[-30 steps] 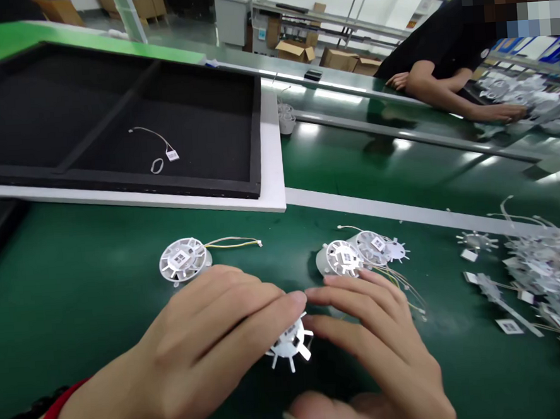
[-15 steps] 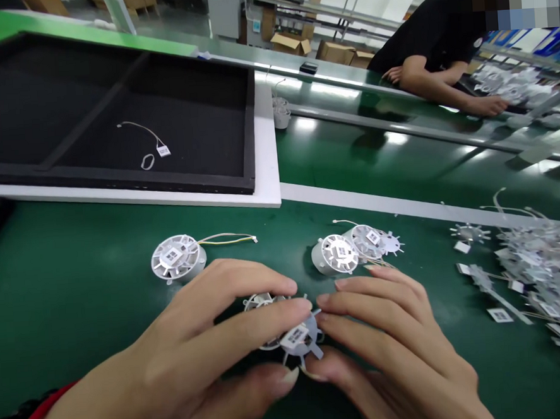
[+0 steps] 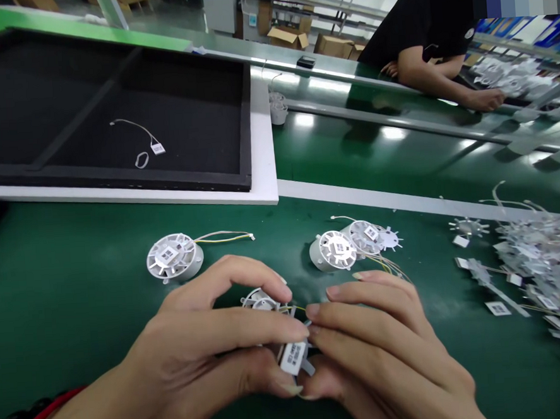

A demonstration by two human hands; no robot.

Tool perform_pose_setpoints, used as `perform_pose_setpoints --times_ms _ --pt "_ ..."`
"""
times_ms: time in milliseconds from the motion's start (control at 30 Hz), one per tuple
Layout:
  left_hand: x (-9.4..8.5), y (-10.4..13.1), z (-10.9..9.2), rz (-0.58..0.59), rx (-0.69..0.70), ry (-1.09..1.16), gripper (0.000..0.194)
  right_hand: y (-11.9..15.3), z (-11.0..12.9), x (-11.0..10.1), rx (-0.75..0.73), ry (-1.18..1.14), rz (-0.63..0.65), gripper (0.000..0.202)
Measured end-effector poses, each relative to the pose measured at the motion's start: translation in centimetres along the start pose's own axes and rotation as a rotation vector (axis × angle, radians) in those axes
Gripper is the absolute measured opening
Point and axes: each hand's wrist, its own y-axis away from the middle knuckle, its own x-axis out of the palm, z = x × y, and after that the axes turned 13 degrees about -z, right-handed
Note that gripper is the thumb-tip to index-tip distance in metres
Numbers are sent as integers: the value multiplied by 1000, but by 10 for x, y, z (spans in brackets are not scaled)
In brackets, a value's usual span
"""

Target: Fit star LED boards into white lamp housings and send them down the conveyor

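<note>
My left hand point(image 3: 207, 346) pinches a small spoked metal plate point(image 3: 308, 365) between thumb and fingers. Its white printed label point(image 3: 293, 358) faces me, and the plate is tilted. From the other side, the fingertips and thumb of my right hand point(image 3: 387, 342) close on the plate's edge. Just behind my left fingers a round grey housing point(image 3: 258, 299) shows in part; the fingers hide the rest, so I cannot tell whether it touches the plate. A thin yellow wire point(image 3: 295, 308) runs between the hands.
Beyond my hands stand a labelled round housing point(image 3: 173, 257) with wires and a second one point(image 3: 332, 250) against another. Loose spoked plates are heaped in a pile point(image 3: 543, 256) at right. A black tray point(image 3: 184, 114) lies at back left. A person's arm point(image 3: 436, 76) rests across the bench.
The spoked plate has turned from lying nearly face-up to a steeper tilt, its label swinging toward me. More of the housing behind it and a yellow wire now show.
</note>
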Motion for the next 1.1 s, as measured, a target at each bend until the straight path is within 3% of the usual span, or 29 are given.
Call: perform_pose_setpoints --times_ms 167,300,400,500,567,700,800,1100 --pt "-3 -5 -1 48 -174 103 13 4 0 -1 12 21 -27 12" --pt "-5 -7 -5 41 -331 196 37 3 0 -4 -15 56 -40 12" --pt "-6 -6 -8 97 -628 399 49 1 2 -6 -32 72 -49 10" --pt "-6 -7 -8 230 -942 648 43 -1 5 -3 -18 41 -42 9" --pt "-5 -8 -6 286 -1033 791 34 -3 5 0 -5 -13 -52 9" --pt "-3 -10 -2 269 -1053 909 20 -7 1 6 84 -272 -20 17" --pt "-2 -11 -2 277 -1070 958 24 -9 -1 7 183 -467 26 18" --pt "-2 -10 -2 297 -1073 935 21 -6 3 7 459 -570 90 11"
